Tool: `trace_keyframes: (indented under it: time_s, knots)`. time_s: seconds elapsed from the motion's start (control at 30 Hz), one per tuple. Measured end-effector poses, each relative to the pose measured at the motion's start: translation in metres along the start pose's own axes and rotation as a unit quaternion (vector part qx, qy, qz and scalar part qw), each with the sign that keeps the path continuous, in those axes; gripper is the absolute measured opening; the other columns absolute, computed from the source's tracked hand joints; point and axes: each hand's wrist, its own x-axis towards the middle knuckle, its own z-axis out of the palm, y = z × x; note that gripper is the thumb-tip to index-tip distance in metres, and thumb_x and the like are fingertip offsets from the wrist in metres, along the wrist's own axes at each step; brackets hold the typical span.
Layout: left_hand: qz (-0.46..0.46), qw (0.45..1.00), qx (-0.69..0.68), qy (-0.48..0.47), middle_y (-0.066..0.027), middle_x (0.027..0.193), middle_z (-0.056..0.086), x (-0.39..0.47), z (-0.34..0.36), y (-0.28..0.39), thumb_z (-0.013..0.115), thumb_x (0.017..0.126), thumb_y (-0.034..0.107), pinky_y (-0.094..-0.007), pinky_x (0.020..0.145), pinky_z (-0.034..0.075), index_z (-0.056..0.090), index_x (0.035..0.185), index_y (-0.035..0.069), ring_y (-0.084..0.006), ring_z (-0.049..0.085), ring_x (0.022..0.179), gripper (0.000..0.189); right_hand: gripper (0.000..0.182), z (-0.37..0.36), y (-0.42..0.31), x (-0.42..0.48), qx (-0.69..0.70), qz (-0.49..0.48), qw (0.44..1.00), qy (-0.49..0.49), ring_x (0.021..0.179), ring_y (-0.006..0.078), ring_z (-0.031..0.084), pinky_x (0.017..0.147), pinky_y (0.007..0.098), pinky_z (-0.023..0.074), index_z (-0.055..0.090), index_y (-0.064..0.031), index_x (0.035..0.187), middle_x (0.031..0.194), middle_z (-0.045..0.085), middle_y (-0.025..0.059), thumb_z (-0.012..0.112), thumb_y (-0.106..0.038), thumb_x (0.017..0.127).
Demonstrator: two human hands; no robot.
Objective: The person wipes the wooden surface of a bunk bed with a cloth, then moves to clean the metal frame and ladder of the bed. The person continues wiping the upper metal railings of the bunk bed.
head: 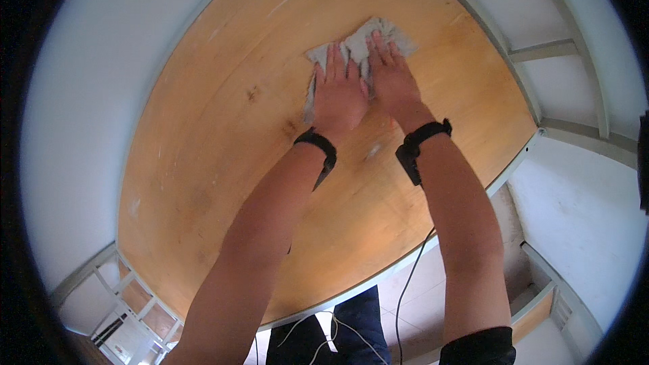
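Note:
A crumpled grey cloth point(357, 45) lies spread on the bare wooden bed board point(218, 126), towards its far side. My left hand point(340, 94) presses flat on the cloth's left part, fingers pointing away from me. Beside it, my right hand point(393, 73) holds down the right part with its fingers stretched over the fabric. The palms hide the middle of the cloth. Each wrist bears a black strap, and both arms reach out over the board. Dark smudges and pale scuffs mark the wood around the hands.
A metal bed frame edges the board, with a barred end rail point(545, 53) at the right and a ladder-like rail point(134, 289) at lower left. A white wall point(81, 111) runs along the left. Below the near edge point(350, 289), a dark cable point(405, 289) hangs above the tiled floor.

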Motion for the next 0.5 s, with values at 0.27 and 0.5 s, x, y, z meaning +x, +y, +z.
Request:
trace_keyframes:
  time_s: [0.27,0.5]
  knots:
    - [0.109,0.991,-0.021,0.071,-0.0274,0.155,0.031,0.122,0.018,0.078,0.040,0.101,0.029,-0.0607,0.116,0.023,0.047,0.138,-0.004,-0.0397,0.020,0.150,0.050,0.071,0.000,0.153,0.060,-0.047,0.008,0.995,0.082,0.149,0.0380,0.023,0.123,0.0446,0.0212,0.019,-0.0020,0.157,0.165,0.016,0.0164,0.051,-0.030,0.100]
    - [0.179,0.965,-0.007,0.194,-0.0246,0.151,0.040,0.180,0.041,0.071,0.044,0.098,0.029,-0.0592,0.113,0.029,0.055,0.134,0.000,-0.0387,0.032,0.144,0.048,0.060,-0.014,0.173,0.102,-0.250,-0.020,0.966,0.060,0.145,0.0473,0.025,0.121,0.0530,0.0228,0.034,0.0119,0.146,0.159,0.023,0.0280,0.049,-0.021,0.099]
